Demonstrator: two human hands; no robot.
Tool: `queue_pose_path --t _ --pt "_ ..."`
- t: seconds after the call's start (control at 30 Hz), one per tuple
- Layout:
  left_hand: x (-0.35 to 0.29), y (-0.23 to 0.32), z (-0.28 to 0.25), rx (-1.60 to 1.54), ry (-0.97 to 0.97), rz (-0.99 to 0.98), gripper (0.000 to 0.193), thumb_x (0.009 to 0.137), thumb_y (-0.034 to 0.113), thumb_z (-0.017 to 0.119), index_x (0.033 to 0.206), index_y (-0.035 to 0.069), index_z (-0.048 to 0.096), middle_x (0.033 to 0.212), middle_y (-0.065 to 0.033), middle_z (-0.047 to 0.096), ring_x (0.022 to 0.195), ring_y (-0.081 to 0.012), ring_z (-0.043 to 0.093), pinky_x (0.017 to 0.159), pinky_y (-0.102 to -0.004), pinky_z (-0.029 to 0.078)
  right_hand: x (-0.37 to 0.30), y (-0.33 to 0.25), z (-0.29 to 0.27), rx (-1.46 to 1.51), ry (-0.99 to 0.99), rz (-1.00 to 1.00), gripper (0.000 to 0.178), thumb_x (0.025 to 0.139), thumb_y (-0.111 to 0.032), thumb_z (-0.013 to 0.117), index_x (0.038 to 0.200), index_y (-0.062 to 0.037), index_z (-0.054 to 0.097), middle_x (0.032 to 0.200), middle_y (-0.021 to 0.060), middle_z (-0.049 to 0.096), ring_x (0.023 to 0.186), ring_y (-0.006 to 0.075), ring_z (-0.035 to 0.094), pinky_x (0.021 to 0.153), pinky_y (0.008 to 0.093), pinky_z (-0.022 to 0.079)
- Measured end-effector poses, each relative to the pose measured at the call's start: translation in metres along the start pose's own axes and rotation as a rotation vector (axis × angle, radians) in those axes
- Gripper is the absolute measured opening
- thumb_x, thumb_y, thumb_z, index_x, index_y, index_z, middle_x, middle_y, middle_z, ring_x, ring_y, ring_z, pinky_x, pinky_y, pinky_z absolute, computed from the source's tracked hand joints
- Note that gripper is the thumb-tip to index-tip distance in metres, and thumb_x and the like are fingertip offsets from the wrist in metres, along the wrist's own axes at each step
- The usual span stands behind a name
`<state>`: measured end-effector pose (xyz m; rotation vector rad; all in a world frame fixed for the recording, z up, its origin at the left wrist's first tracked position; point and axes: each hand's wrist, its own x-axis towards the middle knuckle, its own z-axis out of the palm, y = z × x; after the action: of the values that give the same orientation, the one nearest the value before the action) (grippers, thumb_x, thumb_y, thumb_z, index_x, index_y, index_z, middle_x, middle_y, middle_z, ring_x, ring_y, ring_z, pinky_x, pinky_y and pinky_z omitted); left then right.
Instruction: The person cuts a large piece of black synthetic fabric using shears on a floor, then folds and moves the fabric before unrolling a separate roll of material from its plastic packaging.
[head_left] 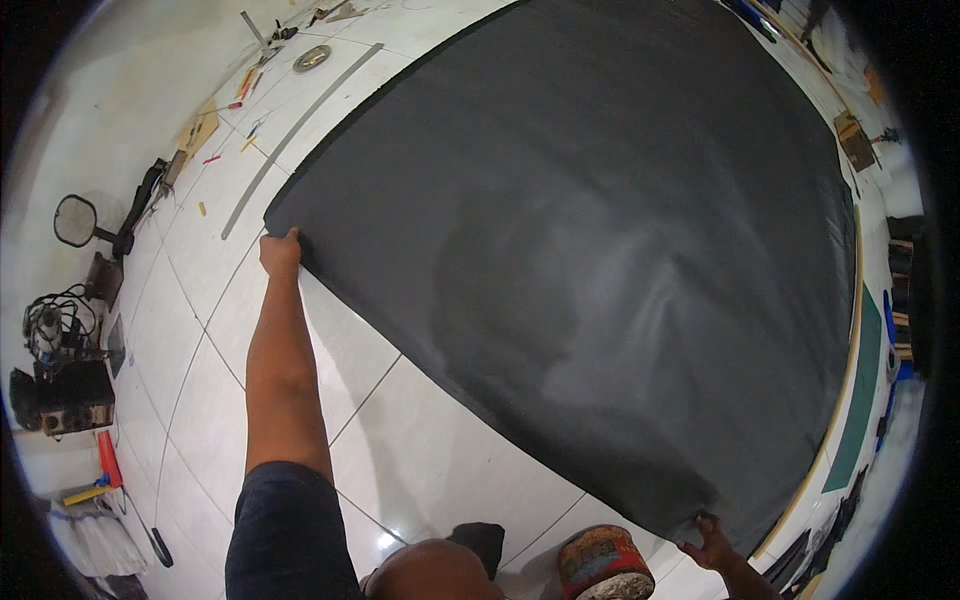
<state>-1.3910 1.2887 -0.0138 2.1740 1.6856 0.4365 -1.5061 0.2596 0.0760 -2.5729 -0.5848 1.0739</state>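
Observation:
A large black sheet (560, 250), smooth like vinyl or leatherette, lies spread over the white tiled floor (390, 430) with a few soft wrinkles right of its middle. At its left corner, my left hand (280, 254) pinches the edge between thumb and fingers, the arm stretched out straight. My right hand (710, 545) grips the near edge close to the lower right corner; its fingertips are partly lost against the dark material. The sheet's far end runs out of the picture at the top.
A long grey metal strip (300, 140) lies beside the sheet's left edge. Near my knee (432, 572) stands a worn red can (603, 563). Along the left wall are a mirror (75, 220), a black box (75, 398) and loose tools. A green strip (855, 400) and wooden block (855, 140) are on the right.

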Motion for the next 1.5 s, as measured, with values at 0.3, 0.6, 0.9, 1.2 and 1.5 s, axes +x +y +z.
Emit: queue_pose_path --t 0.3,0.6,0.9,1.2,1.5 --pt "-0.084 0.044 0.002 0.003 0.089 0.550 0.074 0.085 0.048 0.066 0.142 0.007 0.042 0.149 -0.0247 0.033 0.136 -0.0428 0.033 0.110 -0.0482 0.032 0.012 -0.065 -0.040 0.077 -0.173 0.350 0.092 0.076 -0.062 0.070 0.131 0.0087 0.048 0.138 0.0299 0.042 0.133 0.0482 0.034 0.109 0.0525 0.033" --pt "-0.101 0.052 0.006 0.336 -0.229 0.624 0.072 0.094 0.060 0.044 0.151 0.018 0.030 0.157 -0.0210 0.020 0.145 -0.0427 0.014 0.117 -0.0539 0.010 0.001 -0.034 -0.015 0.097 -0.126 0.172 0.100 0.077 -0.062 0.069 0.143 0.0036 0.033 0.141 0.0347 0.036 0.136 0.0499 0.029 0.110 0.0584 0.027" --pt "-0.119 0.071 -0.006 0.682 -0.172 0.592 0.066 0.095 0.050 0.049 0.149 0.015 0.033 0.154 -0.0203 0.026 0.141 -0.0435 0.021 0.114 -0.0572 0.014 -0.001 -0.051 -0.005 0.054 -0.058 0.276 0.103 0.082 -0.072 0.053 0.151 -0.0031 0.019 0.151 0.0302 0.020 0.139 0.0440 0.028 0.112 0.0539 0.030" --pt "-0.455 0.085 -0.044 -0.019 -0.934 1.528 0.054 0.071 0.033 0.077 0.119 0.011 0.065 0.135 -0.0244 0.048 0.129 -0.0444 0.041 0.109 -0.0570 0.028 -0.011 -0.031 0.033 -0.011 0.240 0.231 0.090 0.081 -0.060 0.064 0.143 -0.0013 0.035 0.144 0.0320 0.032 0.131 0.0488 0.037 0.108 0.0516 0.036" --pt "-0.518 0.056 -0.041 0.221 -0.910 1.639 0.063 0.071 0.024 0.081 0.127 0.009 0.059 0.142 -0.0257 0.041 0.134 -0.0467 0.035 0.111 -0.0585 0.026 -0.014 -0.032 0.060 0.002 0.623 0.210 0.066 0.083 -0.040 0.068 0.135 -0.0063 0.046 0.140 0.0193 0.042 0.124 0.0363 0.044 0.100 0.0471 0.039"
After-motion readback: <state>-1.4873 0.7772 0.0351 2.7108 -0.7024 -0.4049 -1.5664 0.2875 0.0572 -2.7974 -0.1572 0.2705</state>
